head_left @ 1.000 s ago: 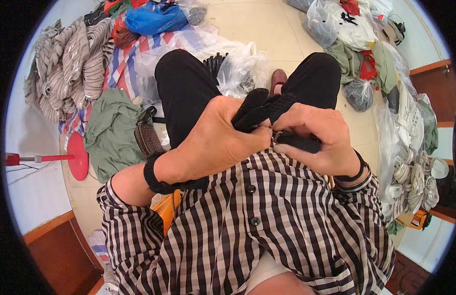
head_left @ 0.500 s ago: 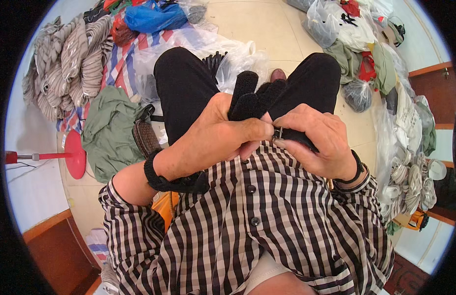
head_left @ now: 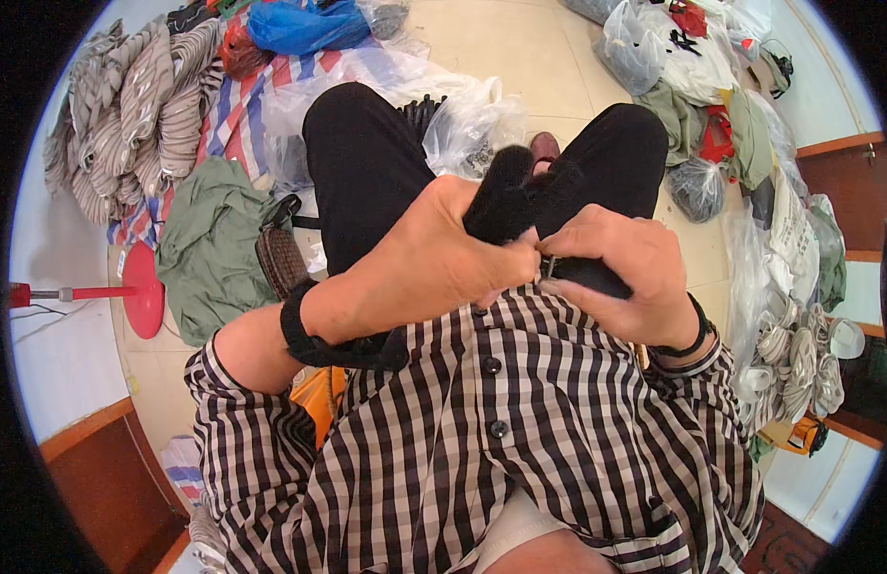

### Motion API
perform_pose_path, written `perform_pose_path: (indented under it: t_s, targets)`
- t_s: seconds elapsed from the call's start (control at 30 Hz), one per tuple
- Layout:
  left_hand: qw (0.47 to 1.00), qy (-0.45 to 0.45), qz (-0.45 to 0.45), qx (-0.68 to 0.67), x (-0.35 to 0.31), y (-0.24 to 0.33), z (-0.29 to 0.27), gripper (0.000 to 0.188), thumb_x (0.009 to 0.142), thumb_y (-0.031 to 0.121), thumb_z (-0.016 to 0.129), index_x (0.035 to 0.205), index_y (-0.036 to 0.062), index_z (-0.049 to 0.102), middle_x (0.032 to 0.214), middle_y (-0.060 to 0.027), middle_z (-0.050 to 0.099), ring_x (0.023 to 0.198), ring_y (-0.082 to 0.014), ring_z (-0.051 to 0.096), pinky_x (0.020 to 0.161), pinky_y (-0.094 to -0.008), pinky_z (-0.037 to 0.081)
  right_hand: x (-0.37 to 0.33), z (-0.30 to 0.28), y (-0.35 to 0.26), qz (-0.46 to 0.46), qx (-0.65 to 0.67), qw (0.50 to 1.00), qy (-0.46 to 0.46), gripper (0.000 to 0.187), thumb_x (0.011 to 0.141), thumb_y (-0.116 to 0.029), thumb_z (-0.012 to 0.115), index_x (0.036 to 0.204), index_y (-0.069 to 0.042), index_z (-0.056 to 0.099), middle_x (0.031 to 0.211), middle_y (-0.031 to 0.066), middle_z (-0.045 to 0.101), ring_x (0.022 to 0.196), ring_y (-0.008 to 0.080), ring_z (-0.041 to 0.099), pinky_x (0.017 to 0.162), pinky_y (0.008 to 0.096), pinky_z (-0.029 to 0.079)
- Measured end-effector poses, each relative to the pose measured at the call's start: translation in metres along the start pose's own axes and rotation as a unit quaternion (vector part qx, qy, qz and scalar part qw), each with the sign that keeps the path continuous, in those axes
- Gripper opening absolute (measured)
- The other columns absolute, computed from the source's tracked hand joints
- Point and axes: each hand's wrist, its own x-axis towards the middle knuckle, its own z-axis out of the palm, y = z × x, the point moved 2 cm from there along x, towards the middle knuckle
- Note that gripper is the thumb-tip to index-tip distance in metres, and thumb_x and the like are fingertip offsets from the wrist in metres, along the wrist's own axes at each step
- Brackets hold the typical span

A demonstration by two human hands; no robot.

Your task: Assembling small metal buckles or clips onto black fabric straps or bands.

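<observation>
In front of my shirt, my left hand [head_left: 463,253] is closed around a black fuzzy strap [head_left: 506,196] whose rounded, folded ends stick up past the fingers. Close beside it, my right hand [head_left: 620,277] pinches a small metal buckle [head_left: 547,266] between thumb and forefinger. The buckle sits next to my left thumb tip; how the strap runs through it is hidden. More black material shows under my right palm. A wide black band [head_left: 343,349] is around my left wrist, and a thin dark band [head_left: 697,327] circles the right one.
Clear plastic bags [head_left: 477,120] lie beyond my knees. Striped grey fabric bundles [head_left: 142,115], green cloth [head_left: 209,249] and a red round stand base [head_left: 145,290] are on the left. Filled bags [head_left: 697,187] and pale bundled straps [head_left: 798,368] line the right side.
Both hands keep their grip close together. My left hand has tilted slightly and shifted right, and the strap's upper ends have swung right and blurred. The metal buckle has moved slightly right.
</observation>
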Motion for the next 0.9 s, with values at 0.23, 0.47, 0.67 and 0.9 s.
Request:
perform_pose_path:
  t_s: [0.23, 0.47, 0.67, 0.9]
  targets:
    - [0.979, 0.069, 0.122, 0.146, -0.005, -0.012, 0.001, 0.011, 0.070, 0.001, 0.067, 0.079, 0.0017, 0.060, 0.073, 0.0015, 0.061, 0.067, -0.0034, 0.053, 0.060, -0.0200, 0.044, 0.002, -0.006, 0.011, 0.186, 0.298, 0.935, -0.047, 0.023, 0.073, -0.001, 0.063, 0.096, 0.002, 0.060, 0.093, 0.0082, 0.065, 0.081, 0.0141, 0.060, 0.073, 0.0236, 0.046]
    - [0.915, 0.129, 0.297, 0.240, -0.008, -0.003, 0.005, 0.007, 0.072, 0.003, 0.059, 0.071, -0.0017, 0.054, 0.049, -0.0097, 0.041, 0.046, -0.0046, 0.038, 0.042, -0.0257, 0.034, -0.004, 0.005, 0.016, 0.226, 0.352, 0.908, -0.022, 0.023, 0.073, 0.002, 0.065, 0.096, 0.001, 0.059, 0.088, 0.0028, 0.062, 0.079, 0.0070, 0.055, 0.071, 0.0196, 0.043]
    - [0.905, 0.150, 0.331, 0.223, -0.007, -0.010, 0.006, 0.005, 0.071, 0.002, 0.060, 0.073, -0.0010, 0.056, 0.049, -0.0095, 0.042, 0.045, -0.0064, 0.038, 0.042, -0.0255, 0.035, -0.002, 0.008, 0.025, 0.261, 0.370, 0.889, -0.067, 0.019, 0.075, 0.001, 0.065, 0.093, 0.000, 0.059, 0.083, -0.0012, 0.060, 0.068, 0.0012, 0.048, 0.061, 0.0164, 0.040]
    - [0.911, 0.159, 0.306, 0.228, -0.006, -0.013, 0.003, 0.005, 0.071, 0.002, 0.059, 0.073, -0.0013, 0.055, 0.050, -0.0115, 0.043, 0.044, -0.0090, 0.038, 0.043, -0.0265, 0.035, 0.003, 0.008, 0.022, 0.282, 0.334, 0.898, -0.049, 0.012, 0.075, 0.000, 0.065, 0.085, -0.001, 0.059, 0.070, -0.0047, 0.054, 0.059, -0.0012, 0.042, 0.051, 0.0161, 0.034]
